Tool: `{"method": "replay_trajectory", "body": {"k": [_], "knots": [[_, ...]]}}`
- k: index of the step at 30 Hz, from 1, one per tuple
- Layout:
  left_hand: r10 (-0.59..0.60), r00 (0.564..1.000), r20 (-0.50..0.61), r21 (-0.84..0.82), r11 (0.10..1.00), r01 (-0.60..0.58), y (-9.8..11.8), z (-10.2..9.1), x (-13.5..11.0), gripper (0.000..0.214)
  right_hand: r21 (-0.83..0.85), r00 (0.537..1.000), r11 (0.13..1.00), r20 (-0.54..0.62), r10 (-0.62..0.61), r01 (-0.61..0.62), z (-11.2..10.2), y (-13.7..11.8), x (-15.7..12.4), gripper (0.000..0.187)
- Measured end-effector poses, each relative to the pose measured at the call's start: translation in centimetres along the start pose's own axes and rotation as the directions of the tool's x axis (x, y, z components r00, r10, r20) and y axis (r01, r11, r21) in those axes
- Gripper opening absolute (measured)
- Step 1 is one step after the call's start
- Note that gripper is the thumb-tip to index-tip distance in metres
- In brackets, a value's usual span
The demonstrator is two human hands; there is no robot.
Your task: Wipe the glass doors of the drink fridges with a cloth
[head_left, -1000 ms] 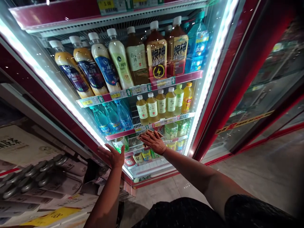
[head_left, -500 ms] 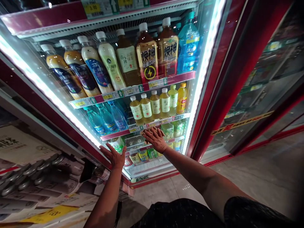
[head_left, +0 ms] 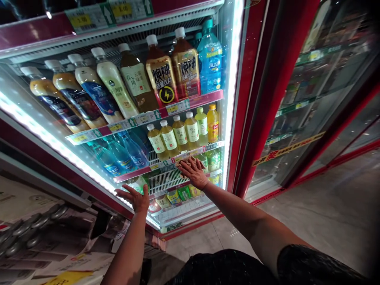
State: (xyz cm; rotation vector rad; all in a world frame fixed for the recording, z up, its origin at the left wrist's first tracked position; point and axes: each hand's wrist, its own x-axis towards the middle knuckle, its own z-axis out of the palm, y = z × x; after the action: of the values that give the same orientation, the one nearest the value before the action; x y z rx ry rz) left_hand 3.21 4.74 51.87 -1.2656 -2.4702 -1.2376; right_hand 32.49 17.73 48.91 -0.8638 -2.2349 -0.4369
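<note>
My right hand (head_left: 192, 174) presses with fingers stretched over a crumpled brownish cloth (head_left: 199, 163), partly hidden beneath it, against the glass front of a lit drinks cooler (head_left: 190, 233). Behind the glass, small bottles of yellowish tea (head_left: 179, 133) stand on the shelf just above that hand. My left hand (head_left: 137, 198) is raised with fingers apart and nothing in it, near the cooler's lower left edge. Blue bottles (head_left: 121, 156) are on the shelf above it. Whether its fingers touch the glass I cannot tell.
Larger bottles, among them brown energy drinks (head_left: 162, 73), line an upper shelf. A second red-framed cooler (head_left: 285, 118) stands to the right. Stacked grey-capped packs (head_left: 32, 233) and cartons crowd the lower left. Grey tiled floor (head_left: 297, 225) extends at the lower right.
The view has shifted, so the cooler sits further left. My left hand appears slightly lower and further left. My right hand stays on the cloth at nearly the same picture position.
</note>
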Motion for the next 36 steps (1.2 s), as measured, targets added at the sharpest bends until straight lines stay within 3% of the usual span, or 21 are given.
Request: {"method": "replay_trajectory", "body": {"k": [7,14,21,24,28,31,36], "knots": [[-0.055,0.998,0.013,0.027,0.998,0.055,0.5,0.2,0.1,0.127,0.055,0.985,0.984,0.014,-0.17,0.169,0.0,2.5,-2.4,0.062],[-0.042,0.999,-0.028,0.046,0.998,0.043,0.3,0.7,0.5,0.138,0.011,0.996,0.997,-0.038,0.076,-0.076,0.1,2.4,-1.2,0.062],[-0.05,0.996,-0.075,0.054,0.997,0.054,0.7,0.9,0.5,0.136,0.053,0.998,0.996,0.012,-0.068,0.067,-0.5,5.0,-3.0,0.063],[-0.039,0.995,-0.095,0.054,0.998,0.044,0.2,1.1,0.6,0.139,0.028,0.999,1.0,-0.05,0.001,0.001,-1.1,5.7,-3.0,0.061],[-0.026,0.994,-0.102,0.061,0.998,0.032,-0.5,1.5,0.9,0.145,0.037,0.989,0.991,-0.065,0.134,-0.132,-0.9,4.8,-2.0,0.062],[0.001,0.994,-0.111,0.077,0.997,0.008,-0.8,1.6,0.9,0.142,0.056,0.991,0.99,-0.037,0.13,-0.128,-0.3,4.7,-2.5,0.06],[0.016,0.994,-0.108,0.073,0.997,-0.008,-1.3,1.8,1.0,0.145,0.045,0.992,0.992,-0.028,0.119,-0.118,0.1,6.6,-5.0,0.06]]}}
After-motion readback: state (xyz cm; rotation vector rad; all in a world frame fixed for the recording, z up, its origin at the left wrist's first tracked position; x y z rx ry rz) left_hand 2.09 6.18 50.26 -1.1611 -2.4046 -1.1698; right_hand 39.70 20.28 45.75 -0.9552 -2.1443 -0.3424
